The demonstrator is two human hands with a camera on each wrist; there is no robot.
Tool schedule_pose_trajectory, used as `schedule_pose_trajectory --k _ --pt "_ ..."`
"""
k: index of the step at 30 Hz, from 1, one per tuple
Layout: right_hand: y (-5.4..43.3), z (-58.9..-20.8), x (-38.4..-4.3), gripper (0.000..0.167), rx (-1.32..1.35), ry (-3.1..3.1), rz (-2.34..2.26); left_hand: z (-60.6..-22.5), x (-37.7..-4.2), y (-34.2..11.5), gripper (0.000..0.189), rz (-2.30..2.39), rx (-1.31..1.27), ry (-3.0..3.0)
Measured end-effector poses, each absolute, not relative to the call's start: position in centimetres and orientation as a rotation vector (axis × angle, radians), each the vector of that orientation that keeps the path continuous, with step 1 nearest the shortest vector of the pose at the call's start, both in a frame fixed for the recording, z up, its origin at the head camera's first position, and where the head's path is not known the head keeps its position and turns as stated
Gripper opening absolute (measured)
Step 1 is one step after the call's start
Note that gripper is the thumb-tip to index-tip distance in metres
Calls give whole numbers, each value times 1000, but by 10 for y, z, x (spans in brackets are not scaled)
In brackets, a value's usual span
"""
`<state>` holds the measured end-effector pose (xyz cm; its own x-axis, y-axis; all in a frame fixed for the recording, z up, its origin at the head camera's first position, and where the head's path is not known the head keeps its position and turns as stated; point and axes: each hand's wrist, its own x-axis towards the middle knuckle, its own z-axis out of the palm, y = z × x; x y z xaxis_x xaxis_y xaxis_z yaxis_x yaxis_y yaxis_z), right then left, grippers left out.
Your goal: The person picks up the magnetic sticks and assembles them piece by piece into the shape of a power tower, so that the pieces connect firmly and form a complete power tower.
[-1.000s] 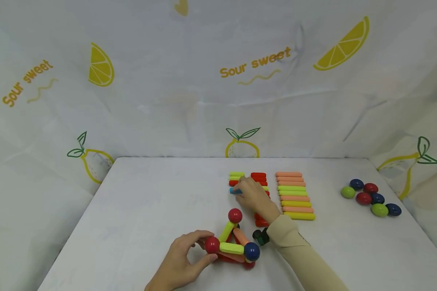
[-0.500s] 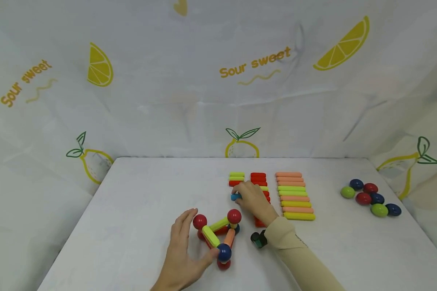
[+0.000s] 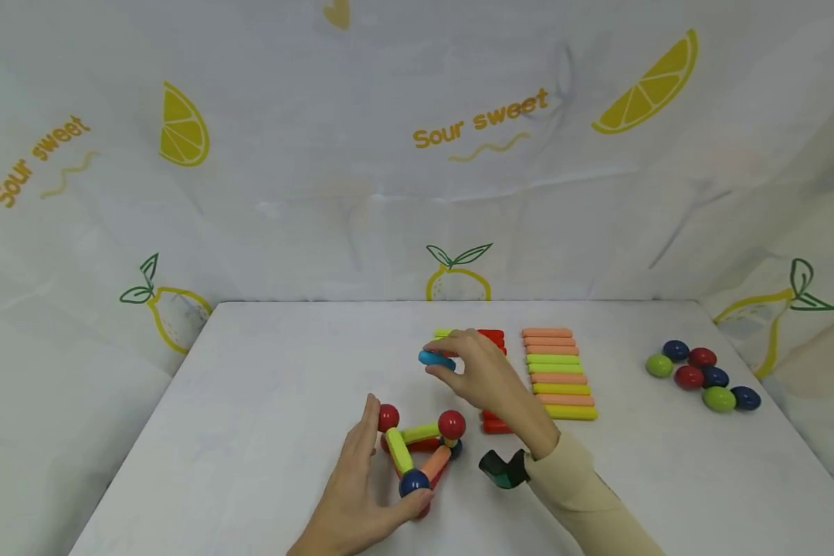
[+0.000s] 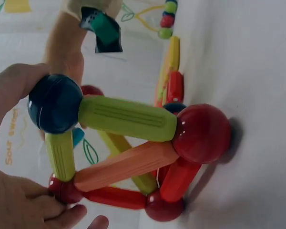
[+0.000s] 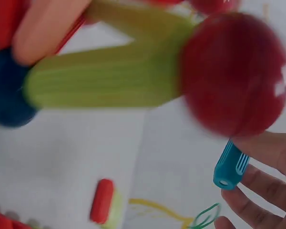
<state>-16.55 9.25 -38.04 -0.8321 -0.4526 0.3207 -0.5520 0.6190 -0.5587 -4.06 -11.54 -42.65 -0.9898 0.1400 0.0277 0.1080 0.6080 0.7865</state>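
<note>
My left hand (image 3: 353,490) grips a magnetic ball-and-rod frame (image 3: 399,452) on the table, its thumb on the blue ball and its fingers at a red ball. Yellow-green, orange and red rods join the frame's red and blue balls, seen close up in the left wrist view. Between the thumb and fingers of my right hand (image 3: 486,374) is a short blue magnetic rod (image 3: 435,360), held above the table behind the frame. The rod's near end, with a small hole, shows in the right wrist view, where a red ball (image 5: 236,74) of the frame partly covers the thumb.
Short red rods (image 3: 496,426) lie behind the right forearm, partly hidden by it. A column of longer orange and yellow rods (image 3: 559,379) lies to the right. Several loose balls (image 3: 689,378) sit at far right. A printed white cloth (image 3: 306,154) hangs behind the table.
My right hand has lifted the blue rod from the rod group and moved it slightly left. My left hand has turned the frame, with its blue ball swinging to the left front.
</note>
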Motion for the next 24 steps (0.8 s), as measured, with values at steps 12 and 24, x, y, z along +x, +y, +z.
schedule_pose_trajectory --k 12,24 --pt "112 -357 -111 29 1230 -2730 1290 -428 -46 -128 66 1362 551 2665" --pt "117 -360 -95 26 1273 -2802 1075 -434 -48 -132 46 1473 653 2747"
